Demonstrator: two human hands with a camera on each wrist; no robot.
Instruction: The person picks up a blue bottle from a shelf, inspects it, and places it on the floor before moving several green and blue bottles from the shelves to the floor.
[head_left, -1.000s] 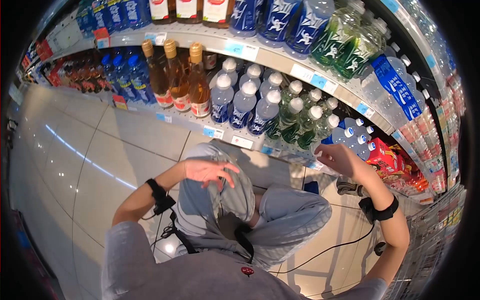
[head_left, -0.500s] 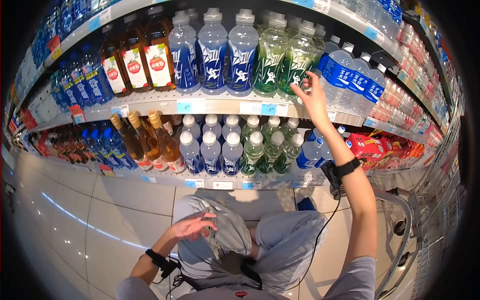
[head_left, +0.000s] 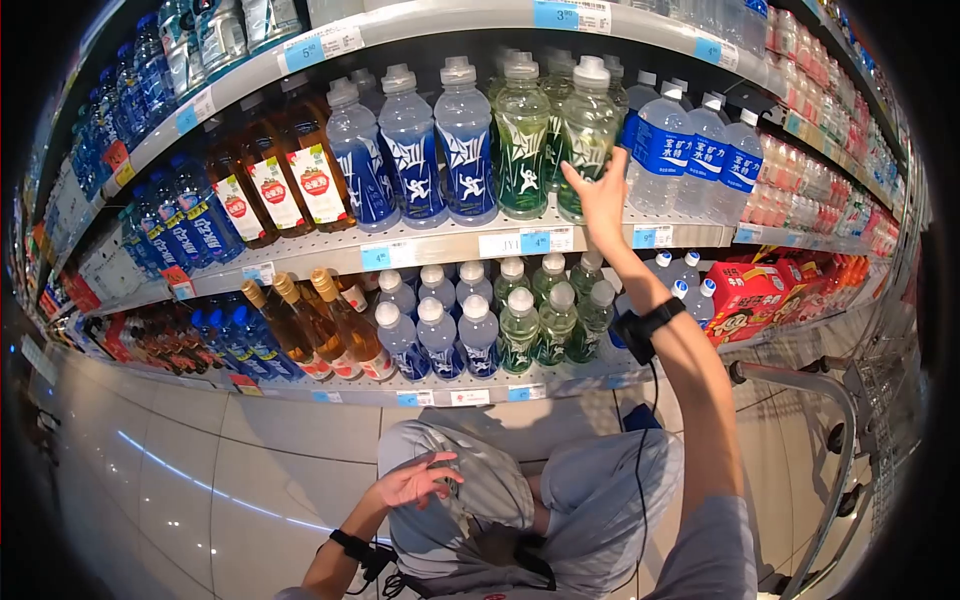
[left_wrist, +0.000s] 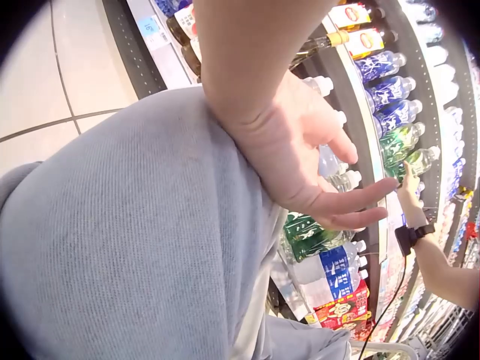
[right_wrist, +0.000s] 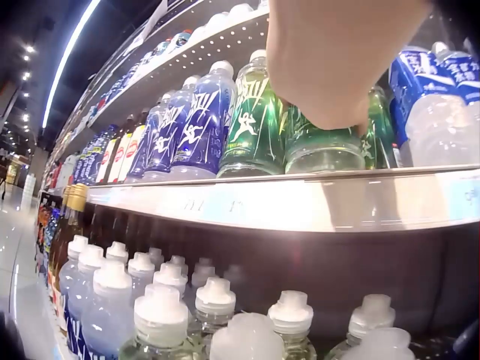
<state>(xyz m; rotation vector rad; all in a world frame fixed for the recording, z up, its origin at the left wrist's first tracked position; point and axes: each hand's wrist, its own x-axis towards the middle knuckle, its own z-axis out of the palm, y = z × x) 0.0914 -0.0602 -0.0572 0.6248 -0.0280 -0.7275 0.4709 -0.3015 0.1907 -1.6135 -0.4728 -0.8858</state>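
Observation:
My right hand [head_left: 603, 200] grips a green-labelled drink bottle [head_left: 588, 108] at the front of the middle shelf, thumb on its left side and fingers round its right. In the right wrist view the hand [right_wrist: 337, 60] covers most of that bottle, and its base [right_wrist: 326, 156] shows at the shelf edge. A matching green bottle [head_left: 521, 140] stands just to its left, with blue-labelled bottles [head_left: 465, 150] beyond. My left hand [head_left: 418, 482] hovers by the raised knee, fingers loosely spread, holding nothing; the left wrist view shows this hand [left_wrist: 300, 157] beside the trouser leg.
Clear bottles with blue wraps [head_left: 662, 150] stand right of the gripped bottle. Below, the lower shelf holds white-capped bottles [head_left: 478, 335], amber bottles [head_left: 330, 320] and red cartons [head_left: 745, 300]. A metal cart [head_left: 850, 430] is at the right. The upper shelf edge [head_left: 450, 25] overhangs.
My right hand has risen from near the lower shelf to the middle shelf and taken hold of the green-labelled bottle. The head view has tilted up. My left hand stays near the knee.

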